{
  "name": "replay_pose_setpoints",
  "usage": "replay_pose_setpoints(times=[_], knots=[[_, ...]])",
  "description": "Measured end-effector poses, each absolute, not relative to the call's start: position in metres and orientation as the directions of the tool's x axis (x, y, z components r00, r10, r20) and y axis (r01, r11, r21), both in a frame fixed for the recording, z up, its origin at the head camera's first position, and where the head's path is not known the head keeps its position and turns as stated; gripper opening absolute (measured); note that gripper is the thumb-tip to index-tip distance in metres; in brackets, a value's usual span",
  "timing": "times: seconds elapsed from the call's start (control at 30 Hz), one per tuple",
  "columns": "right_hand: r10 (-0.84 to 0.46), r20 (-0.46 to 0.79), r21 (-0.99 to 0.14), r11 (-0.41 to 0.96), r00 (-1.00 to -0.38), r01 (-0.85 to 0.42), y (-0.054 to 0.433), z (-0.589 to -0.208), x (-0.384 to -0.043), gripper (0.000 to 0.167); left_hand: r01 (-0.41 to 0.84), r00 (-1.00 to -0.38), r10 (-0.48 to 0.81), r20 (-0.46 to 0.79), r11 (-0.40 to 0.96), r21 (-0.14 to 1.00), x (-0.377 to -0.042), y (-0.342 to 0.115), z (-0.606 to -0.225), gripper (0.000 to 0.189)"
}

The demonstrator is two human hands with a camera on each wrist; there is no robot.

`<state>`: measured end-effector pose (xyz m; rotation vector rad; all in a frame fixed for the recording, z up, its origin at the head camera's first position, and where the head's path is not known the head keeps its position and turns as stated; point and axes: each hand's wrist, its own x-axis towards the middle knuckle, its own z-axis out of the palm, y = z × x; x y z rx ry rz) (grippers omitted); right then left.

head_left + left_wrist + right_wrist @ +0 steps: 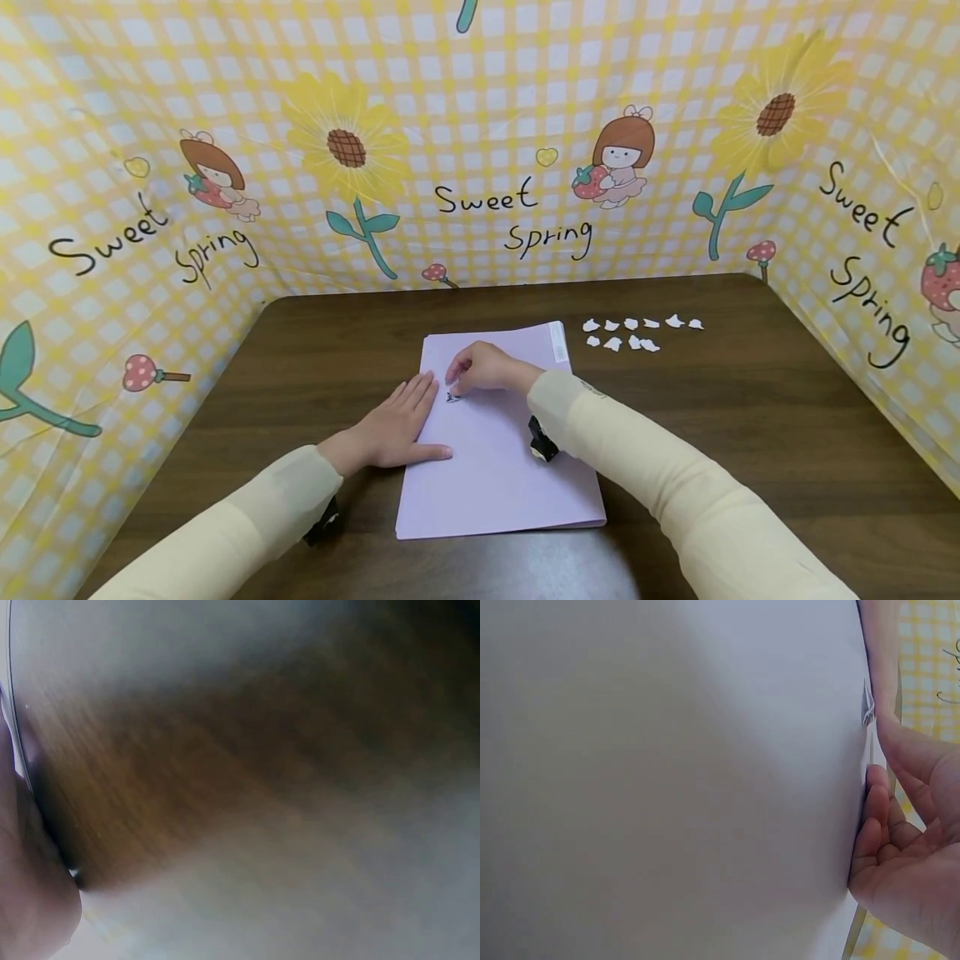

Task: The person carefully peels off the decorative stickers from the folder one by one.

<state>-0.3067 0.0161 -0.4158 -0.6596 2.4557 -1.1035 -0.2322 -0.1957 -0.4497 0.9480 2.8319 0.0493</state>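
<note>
A light purple folder (502, 500) lies on the dark wooden table. On its upper left part is a small black-and-white paper piece (453, 397), also seen edge-on in the right wrist view. My right hand (486, 367) is over the folder, its thumb and fingertips at this paper piece. The right wrist view shows the thumb (911, 750) reaching to the piece, with the other fingers curled beneath. Spread out flat, my left hand (397, 423) rests across the folder's left edge, thumb on the cover. Only a part of it shows in the blurred left wrist view.
Several small torn white paper bits (632, 323) lie in two rows on the table (712, 392), right of the folder's far end. A white label (558, 342) is at the folder's top right corner. A yellow checked cloth (480, 125) surrounds the table's back and sides.
</note>
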Motion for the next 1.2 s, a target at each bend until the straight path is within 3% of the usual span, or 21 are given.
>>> replay_pose_setpoints(times=[0.2, 0.53, 0.97, 1.2], knots=[[-0.618, -0.147, -0.717, 0.604, -0.772, -0.347, 0.015, -0.414, -0.304, 0.020, 0.592, -0.789, 0.597, -0.144, 0.802, 0.085, -0.231, -0.196, -0.447, 0.115], [-0.603, -0.176, -0.704, 0.629, -0.778, -0.328, 0.013, -0.411, -0.301, 0.009, 0.596, -0.787, 0.602, -0.135, 0.799, 0.086, -0.230, -0.197, -0.447, 0.114], [-0.637, -0.144, -0.768, 0.554, -0.757, -0.320, 0.023, -0.405, -0.304, 0.005, 0.607, -0.776, 0.614, -0.143, 0.789, 0.091, -0.228, -0.194, -0.441, 0.112], [-0.599, -0.147, -0.811, 0.528, -0.787, -0.250, 0.039, -0.401, -0.311, 0.009, 0.594, -0.787, 0.601, -0.143, 0.799, 0.092, -0.230, -0.195, -0.447, 0.114]])
